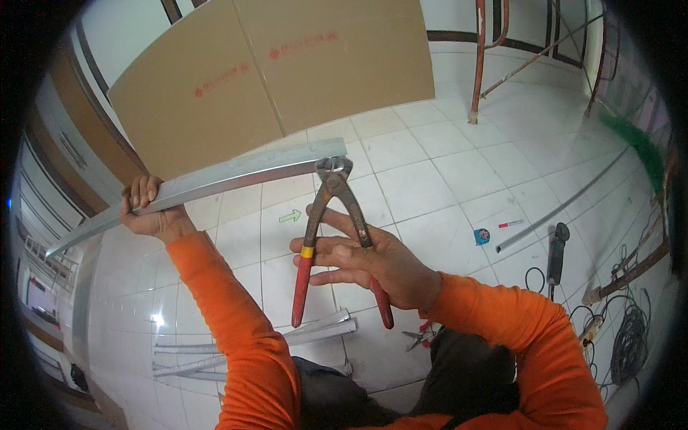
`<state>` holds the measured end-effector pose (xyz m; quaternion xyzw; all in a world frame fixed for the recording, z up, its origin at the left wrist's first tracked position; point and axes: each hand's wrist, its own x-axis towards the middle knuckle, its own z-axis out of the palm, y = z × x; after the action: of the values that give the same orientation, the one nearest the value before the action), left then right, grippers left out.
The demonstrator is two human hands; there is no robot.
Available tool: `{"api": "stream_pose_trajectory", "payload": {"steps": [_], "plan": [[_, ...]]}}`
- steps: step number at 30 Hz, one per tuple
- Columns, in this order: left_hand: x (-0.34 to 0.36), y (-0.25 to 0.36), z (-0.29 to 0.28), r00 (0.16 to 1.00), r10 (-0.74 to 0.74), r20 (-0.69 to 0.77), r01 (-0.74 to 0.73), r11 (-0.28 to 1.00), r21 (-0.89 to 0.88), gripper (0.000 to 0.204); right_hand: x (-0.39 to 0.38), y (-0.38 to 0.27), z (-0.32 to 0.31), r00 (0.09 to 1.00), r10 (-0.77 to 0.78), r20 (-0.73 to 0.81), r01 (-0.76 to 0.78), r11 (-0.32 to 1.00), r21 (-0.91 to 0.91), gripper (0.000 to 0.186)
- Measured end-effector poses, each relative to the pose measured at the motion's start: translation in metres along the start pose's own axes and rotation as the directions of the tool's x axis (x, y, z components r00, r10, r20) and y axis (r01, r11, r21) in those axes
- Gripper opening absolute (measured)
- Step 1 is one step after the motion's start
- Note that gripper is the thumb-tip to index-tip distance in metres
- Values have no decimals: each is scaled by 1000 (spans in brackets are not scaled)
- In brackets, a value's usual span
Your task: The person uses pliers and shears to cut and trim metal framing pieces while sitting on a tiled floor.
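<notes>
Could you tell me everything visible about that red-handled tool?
These pincers look like worn dark metal, joined at a round pivot, with red-sleeved handles, the left one bearing a yellow band. They point away from the wearer, handles spread, jaws at the end of a silvery channel. The right hand holds them, its fingers reaching behind the left handle. The jaws look parted; whether they bite the metal is unclear.

The pincers (334, 185) look like worn, dull metal with smooth, slightly glossy plasticky grips (301, 287). Bar (236, 174) left of the pincers? Shiny smooth metal. Boards (272, 86) beyond them seem matt, papery; floor tiles (416, 183) beneath are super glossy, sleeves (244, 308) either side matt cloth.
</notes>
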<state>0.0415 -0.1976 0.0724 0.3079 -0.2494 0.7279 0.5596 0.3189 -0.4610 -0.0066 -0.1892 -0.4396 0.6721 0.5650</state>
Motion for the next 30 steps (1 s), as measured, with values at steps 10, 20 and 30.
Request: {"api": "stream_pose_trajectory", "payload": {"steps": [10,20,30], "plan": [[-2,0,7,1000,2,-2,-2,1000,1,8,-2,-4,1,998,50,30,-52,995,81,84],[4,9,-11,999,-27,-44,26,1000,-12,9,-5,-6,-1,998,67,17,-66,998,-17,58],[14,18,-28,896,-111,-431,194,969,153,20,-9,-3,3,990,26,-141,-111,760,-640,58]]}}
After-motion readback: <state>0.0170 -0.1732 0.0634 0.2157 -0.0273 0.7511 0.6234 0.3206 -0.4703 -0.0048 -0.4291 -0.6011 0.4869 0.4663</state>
